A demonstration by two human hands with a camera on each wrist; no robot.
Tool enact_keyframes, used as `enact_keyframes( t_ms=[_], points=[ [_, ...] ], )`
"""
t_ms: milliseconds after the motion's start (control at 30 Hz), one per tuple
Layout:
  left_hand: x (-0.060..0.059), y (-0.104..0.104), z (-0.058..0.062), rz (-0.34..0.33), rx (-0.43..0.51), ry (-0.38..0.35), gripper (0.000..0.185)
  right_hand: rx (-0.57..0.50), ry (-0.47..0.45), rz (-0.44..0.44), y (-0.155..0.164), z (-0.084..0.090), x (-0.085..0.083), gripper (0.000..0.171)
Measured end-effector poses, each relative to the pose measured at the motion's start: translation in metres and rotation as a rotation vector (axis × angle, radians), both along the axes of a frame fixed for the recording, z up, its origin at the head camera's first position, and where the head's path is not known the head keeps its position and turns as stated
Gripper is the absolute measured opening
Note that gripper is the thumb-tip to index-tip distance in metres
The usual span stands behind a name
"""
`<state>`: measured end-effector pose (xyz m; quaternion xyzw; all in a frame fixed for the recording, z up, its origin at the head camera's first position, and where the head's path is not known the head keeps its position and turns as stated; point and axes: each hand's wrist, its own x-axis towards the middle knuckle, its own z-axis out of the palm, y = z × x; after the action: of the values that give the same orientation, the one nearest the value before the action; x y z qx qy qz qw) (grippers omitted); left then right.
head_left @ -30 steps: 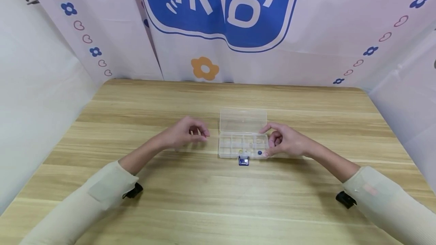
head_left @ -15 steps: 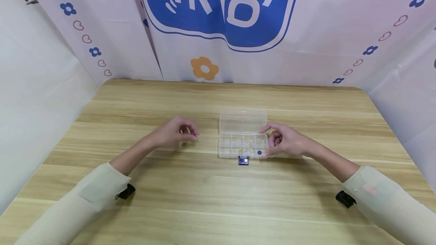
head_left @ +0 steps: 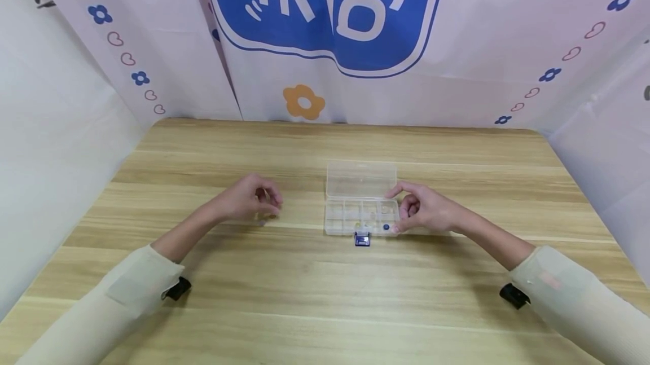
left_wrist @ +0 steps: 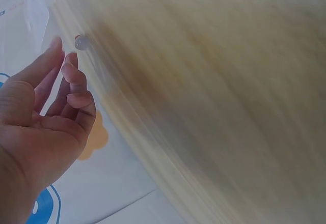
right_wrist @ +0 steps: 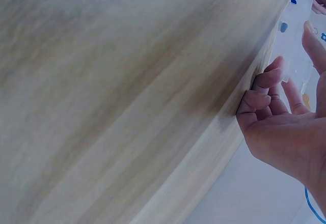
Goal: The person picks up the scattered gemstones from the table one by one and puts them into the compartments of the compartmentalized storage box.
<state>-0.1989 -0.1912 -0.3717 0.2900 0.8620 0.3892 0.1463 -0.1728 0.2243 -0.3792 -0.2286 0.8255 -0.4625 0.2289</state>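
A clear plastic compartment box (head_left: pixel 335 224) lies on the table with its lid (head_left: pixel 361 180) folded back and a blue latch (head_left: pixel 362 239) at its front. One dark blue bead-like piece (head_left: pixel 386 227) is in the front right compartment, and small yellowish bits show in others. My right hand (head_left: pixel 429 210) grips the box's right end between thumb and index finger. Left of the box, my left hand (head_left: pixel 249 198) hovers low over the table with loosely bent fingers. In the left wrist view, a small greyish round piece with a reddish spot (left_wrist: pixel 80 43) sits just beyond those fingertips.
The wooden table (head_left: pixel 325 297) reaches back to a white printed cloth (head_left: pixel 193 71) with a blue emblem and an orange flower. White cloth also hangs at both sides. Dark wrist cameras sit below both sleeves.
My left hand has moved left, away from the box. A small orange-brown piece seen beneath it half a second ago is covered now. My right hand and the box keep their places.
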Motion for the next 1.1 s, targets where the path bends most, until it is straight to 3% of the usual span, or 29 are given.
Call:
enact_keyframes(
  t_ms=[467, 700, 1100],
  points=[
    [0.003, -0.0058, -0.0009, 0.007, -0.03, -0.059, 0.014, -0.002, 0.0, 0.001, 0.0003, -0.0008, 0.0001, 0.063],
    [0.0008, -0.0047, -0.0037, -0.033, -0.027, -0.038, 0.013, 0.002, 0.003, -0.001, 0.0006, -0.0014, -0.0005, 0.063],
    [0.0004, -0.0046, -0.0048, -0.044, -0.061, -0.039, 0.011, 0.007, 0.004, -0.004, 0.0, 0.0001, 0.0003, 0.062]
  ],
)
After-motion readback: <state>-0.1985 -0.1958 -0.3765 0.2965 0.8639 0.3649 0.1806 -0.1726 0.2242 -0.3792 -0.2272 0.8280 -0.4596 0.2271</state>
